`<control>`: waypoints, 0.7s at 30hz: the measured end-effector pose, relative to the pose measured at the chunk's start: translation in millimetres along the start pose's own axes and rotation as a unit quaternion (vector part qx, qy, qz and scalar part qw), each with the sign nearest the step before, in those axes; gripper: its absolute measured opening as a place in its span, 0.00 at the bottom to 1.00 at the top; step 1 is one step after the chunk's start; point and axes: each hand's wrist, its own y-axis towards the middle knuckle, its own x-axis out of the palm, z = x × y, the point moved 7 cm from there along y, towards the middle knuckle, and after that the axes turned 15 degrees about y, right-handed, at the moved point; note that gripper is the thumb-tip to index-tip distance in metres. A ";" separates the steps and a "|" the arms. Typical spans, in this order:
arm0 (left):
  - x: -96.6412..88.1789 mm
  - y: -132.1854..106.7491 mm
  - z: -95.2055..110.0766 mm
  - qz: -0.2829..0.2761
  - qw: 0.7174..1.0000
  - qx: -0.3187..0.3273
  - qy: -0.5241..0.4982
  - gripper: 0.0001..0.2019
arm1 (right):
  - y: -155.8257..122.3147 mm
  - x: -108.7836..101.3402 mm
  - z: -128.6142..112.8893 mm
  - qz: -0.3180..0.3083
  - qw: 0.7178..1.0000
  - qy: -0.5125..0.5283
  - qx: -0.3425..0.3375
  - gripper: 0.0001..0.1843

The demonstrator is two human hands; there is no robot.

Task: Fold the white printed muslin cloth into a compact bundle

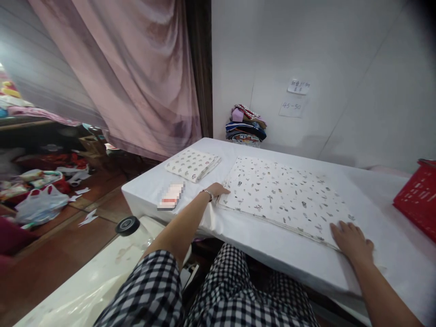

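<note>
At far left, a black lid [127,225] sits beyond the near edge of the white worktop [391,227]. Next come a pixelated flat object [172,196] and, behind it, a folded cloth [190,164] with a grey print. The left hand [219,190] touches the left near corner of the large printed cloth [282,195]; its underside is hidden, so I cannot tell whether it pinches the edge. That cloth lies flat across the worktop's middle. The right hand [354,238] rests, fingers spread, at its right near corner. Farthest right stands a red basket [417,200].
</note>
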 end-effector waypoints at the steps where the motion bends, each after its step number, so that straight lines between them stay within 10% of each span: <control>1: 0.8 -2.7 -0.5 0.002 1.000 0.002 -0.006 0.20 | 0.2 0.3 0.1 0.001 1.000 0.001 0.001 0.23; 12: 14.8 -26.5 -15.0 0.009 0.991 -0.028 -0.133 0.21 | 14.9 4.8 7.6 -0.045 0.998 0.021 0.037 0.26; 21: 32.9 -67.2 -24.9 -0.020 0.941 -0.051 -0.335 0.14 | -53.8 43.5 -186.0 -0.123 0.902 0.321 -0.260 0.20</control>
